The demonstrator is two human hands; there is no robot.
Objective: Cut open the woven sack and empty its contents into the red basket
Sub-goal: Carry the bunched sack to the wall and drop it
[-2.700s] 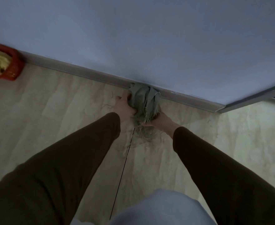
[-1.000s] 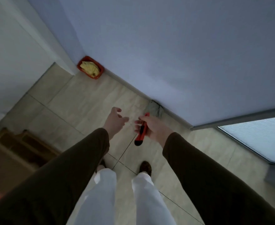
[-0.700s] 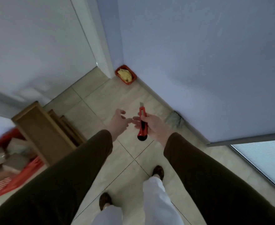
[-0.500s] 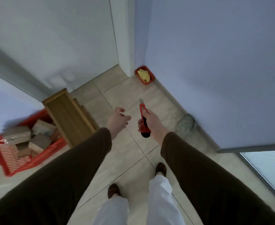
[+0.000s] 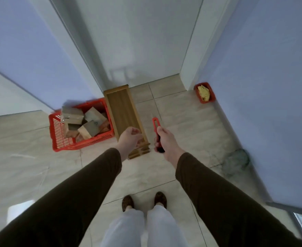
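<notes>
My right hand (image 5: 165, 139) grips a red utility knife (image 5: 156, 128), blade end pointing away from me. My left hand (image 5: 129, 139) hangs beside it with loosely curled fingers and holds nothing. The crumpled grey-green woven sack (image 5: 236, 162) lies on the floor against the right wall, apart from both hands. The red basket (image 5: 57, 136) stands on the floor at the left, with several wooden blocks (image 5: 86, 122) in it.
A long wooden box (image 5: 123, 111) lies on the tiles between the basket and my hands. A small red tray (image 5: 212, 96) with a yellow cloth sits in the far right corner. A white door is ahead, walls on both sides. My feet (image 5: 144, 202) stand on the tiles.
I let go of the sack, stood up with the knife in my right hand and turned left. The sack now lies at the right; the basket and wooden box came into view.
</notes>
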